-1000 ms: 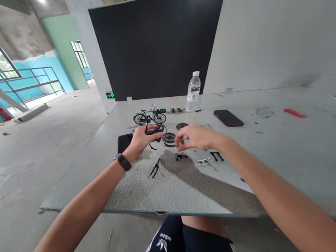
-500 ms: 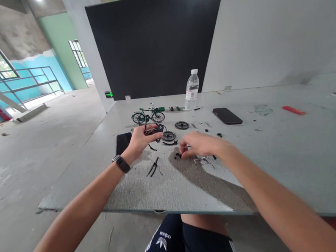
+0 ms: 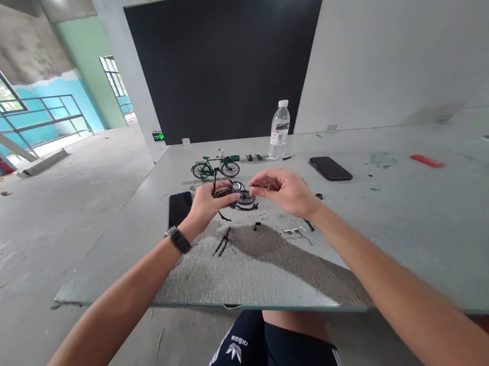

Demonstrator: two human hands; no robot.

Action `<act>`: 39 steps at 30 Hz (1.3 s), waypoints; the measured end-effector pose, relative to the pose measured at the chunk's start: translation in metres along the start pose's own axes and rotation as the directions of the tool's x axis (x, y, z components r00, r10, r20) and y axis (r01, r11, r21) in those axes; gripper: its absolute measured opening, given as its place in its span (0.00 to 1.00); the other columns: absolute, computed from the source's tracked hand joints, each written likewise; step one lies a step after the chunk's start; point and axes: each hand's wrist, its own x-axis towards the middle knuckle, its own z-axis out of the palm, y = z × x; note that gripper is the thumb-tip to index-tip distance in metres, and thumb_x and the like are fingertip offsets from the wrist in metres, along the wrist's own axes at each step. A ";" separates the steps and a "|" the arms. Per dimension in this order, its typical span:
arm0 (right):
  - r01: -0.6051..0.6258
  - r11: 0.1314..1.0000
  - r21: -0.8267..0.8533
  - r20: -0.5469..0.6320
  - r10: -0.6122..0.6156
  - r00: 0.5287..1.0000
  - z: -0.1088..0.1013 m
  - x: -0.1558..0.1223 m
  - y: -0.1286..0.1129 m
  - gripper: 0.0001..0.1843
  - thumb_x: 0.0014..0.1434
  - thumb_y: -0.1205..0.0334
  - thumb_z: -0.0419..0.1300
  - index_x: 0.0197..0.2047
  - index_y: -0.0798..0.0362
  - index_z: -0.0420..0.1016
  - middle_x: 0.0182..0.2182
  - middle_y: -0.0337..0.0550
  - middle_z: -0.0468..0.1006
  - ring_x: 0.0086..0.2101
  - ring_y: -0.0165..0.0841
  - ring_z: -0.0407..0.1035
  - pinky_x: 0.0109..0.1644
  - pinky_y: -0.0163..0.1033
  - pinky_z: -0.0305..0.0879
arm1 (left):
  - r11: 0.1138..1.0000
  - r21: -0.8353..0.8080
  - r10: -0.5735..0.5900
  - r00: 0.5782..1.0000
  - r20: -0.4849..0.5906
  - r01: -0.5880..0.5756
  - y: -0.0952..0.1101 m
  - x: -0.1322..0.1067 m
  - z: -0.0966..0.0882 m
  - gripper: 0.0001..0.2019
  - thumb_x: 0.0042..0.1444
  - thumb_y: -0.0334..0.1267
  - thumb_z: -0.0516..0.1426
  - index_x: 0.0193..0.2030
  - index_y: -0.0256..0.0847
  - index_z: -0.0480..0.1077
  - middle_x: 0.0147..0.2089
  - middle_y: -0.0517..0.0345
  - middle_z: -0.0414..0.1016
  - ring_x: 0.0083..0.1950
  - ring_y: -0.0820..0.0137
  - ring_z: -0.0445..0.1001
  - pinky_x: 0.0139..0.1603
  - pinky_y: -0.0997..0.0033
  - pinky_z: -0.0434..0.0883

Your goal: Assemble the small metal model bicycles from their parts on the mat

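Observation:
My left hand (image 3: 208,206), a watch on its wrist, is closed around a black model bicycle frame (image 3: 215,185) above the table. A round chainwheel (image 3: 236,187) shows on the frame beside the thumb. My right hand (image 3: 291,194) is just to the right, thumb and fingertips pinched together and pointing at the chainwheel, with a small gap between. Whatever the pinch holds is too small to make out. Behind the fingertips lies a spoked wheel (image 3: 247,197). Below are a black fork (image 3: 222,242), a small black part (image 3: 257,226) and thin silvery pieces (image 3: 297,233).
An assembled green model bicycle (image 3: 216,167) stands at the back of the table (image 3: 403,231). A water bottle (image 3: 280,132) is near the upright panel. One phone (image 3: 179,209) lies left, another phone (image 3: 331,168) right, beyond it a red tool (image 3: 427,160).
My right hand has risen from the small black part, which stays on the table, to beside the frame. My left hand has turned the frame slightly, so the chainwheel's face shows lighter.

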 end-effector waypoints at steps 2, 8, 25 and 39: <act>0.015 1.000 -0.005 -0.121 -0.015 0.993 0.007 0.000 0.002 0.16 0.59 0.44 0.67 0.41 0.47 0.83 0.34 0.40 0.81 0.25 0.28 0.59 0.29 0.39 0.55 | 1.000 -0.009 0.011 1.000 0.014 -0.011 0.001 -0.002 0.003 0.18 0.47 0.37 0.72 0.43 0.33 0.76 0.40 0.52 0.80 0.38 0.70 0.77 0.42 0.68 0.73; 0.032 0.999 -0.027 -0.264 -0.038 0.964 0.020 -0.001 0.004 0.15 0.60 0.47 0.67 0.43 0.47 0.84 0.37 0.44 0.83 0.33 0.34 0.71 0.33 0.40 0.63 | 0.998 0.001 0.055 0.995 0.086 -0.055 0.004 -0.009 0.009 0.14 0.49 0.38 0.70 0.39 0.32 0.77 0.36 0.52 0.80 0.35 0.71 0.75 0.38 0.70 0.71; 0.020 0.995 -0.098 -0.272 -0.046 0.961 0.029 -0.001 0.002 0.13 0.60 0.48 0.67 0.40 0.49 0.82 0.37 0.43 0.83 0.30 0.32 0.68 0.34 0.40 0.63 | 0.986 0.121 0.107 0.990 0.089 -0.117 0.003 -0.011 0.014 0.10 0.50 0.38 0.69 0.38 0.36 0.79 0.35 0.55 0.80 0.35 0.70 0.75 0.38 0.69 0.71; 0.139 0.947 -0.288 -0.138 -0.185 0.973 0.019 0.000 0.000 0.12 0.65 0.48 0.64 0.42 0.47 0.81 0.38 0.42 0.82 0.31 0.34 0.69 0.35 0.41 0.61 | 0.974 0.193 0.103 0.989 0.110 -0.122 0.000 -0.009 0.012 0.11 0.50 0.38 0.69 0.40 0.36 0.81 0.36 0.54 0.82 0.36 0.68 0.76 0.38 0.68 0.71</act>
